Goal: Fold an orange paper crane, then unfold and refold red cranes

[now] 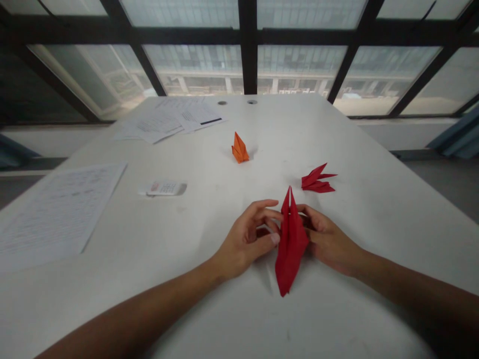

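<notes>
A long piece of red origami paper (pixel 290 249) stands out between my two hands, with two narrow points at its far end and a wider tip toward me. My left hand (pixel 250 239) is at its left side, thumb and bent fingers at the paper's edge, index finger stretched out above. On the other side, my right hand (pixel 325 239) grips the paper, its fingertips partly hidden behind the folds. Just beyond my right hand lies a smaller red origami piece (pixel 318 180) with several spread points. Farther off, an orange origami piece (pixel 240 149) sits upright on the table.
The white table (pixel 224 309) reaches to the windows (pixel 299 70). At left lie a printed sheet (pixel 56 214) and a small white packet (pixel 165 188) with print on it. Several more papers (pixel 164 119) overlap at the far left, near two round cable holes (pixel 252 102).
</notes>
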Tool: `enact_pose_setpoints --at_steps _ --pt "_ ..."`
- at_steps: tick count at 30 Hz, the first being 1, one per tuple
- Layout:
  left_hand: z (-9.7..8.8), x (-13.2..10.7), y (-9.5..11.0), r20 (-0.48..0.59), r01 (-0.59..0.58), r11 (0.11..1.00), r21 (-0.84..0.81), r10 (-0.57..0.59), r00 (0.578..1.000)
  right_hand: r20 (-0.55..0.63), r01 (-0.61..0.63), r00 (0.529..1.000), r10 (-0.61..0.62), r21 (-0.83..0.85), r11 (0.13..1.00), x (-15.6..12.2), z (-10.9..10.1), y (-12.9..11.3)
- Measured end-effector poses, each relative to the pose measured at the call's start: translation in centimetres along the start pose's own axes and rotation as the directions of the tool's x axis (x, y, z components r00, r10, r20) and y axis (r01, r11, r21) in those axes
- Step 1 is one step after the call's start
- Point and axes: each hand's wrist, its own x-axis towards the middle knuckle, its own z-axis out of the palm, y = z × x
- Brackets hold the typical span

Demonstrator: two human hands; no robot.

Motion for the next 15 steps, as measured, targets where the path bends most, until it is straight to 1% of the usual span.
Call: enact_pose_setpoints --at_steps 2,4,6,8,11,13,15 --pt "0.4 -0.01 0.03 -0.016 0.023 0.996 0.088 -0.022 1.0 0.0 0.001 1.0 -0.001 -0.037 0.999 0.0 0.0 0.08" --pt "0.73 0.06 0.15 -0.036 0.071 0.984 0.162 -0.067 0.997 -0.003 0.016 1.0 -0.016 -0.091 0.996 -0.04 0.12 0.12" --pt "0.92 0.2 0.34 -0.069 0.124 0.97 0.211 -0.111 0.991 -0.007 0.047 0.999 -0.048 -0.147 0.988 -0.12 0.31 0.2" --pt "0.97 0.38 0.55 -0.077 0.158 0.959 0.237 -0.143 0.987 -0.009 0.095 0.995 -0.098 -0.188 0.978 -0.21 0.46 0.33" --pt "0.85 0.64 0.76 -0.045 0.145 0.959 0.244 -0.138 0.989 -0.013 0.137 0.99 -0.143 -0.223 0.965 -0.32 0.54 0.45" --pt "0.74 0.74 0.78 -0.031 0.123 0.962 0.243 -0.119 0.992 -0.018 0.138 0.989 -0.146 -0.239 0.961 -0.35 0.55 0.41" --pt "0.69 0.77 0.69 -0.028 0.125 0.961 0.246 -0.122 0.992 -0.02 0.135 0.989 -0.144 -0.251 0.959 -0.34 0.6 0.3"
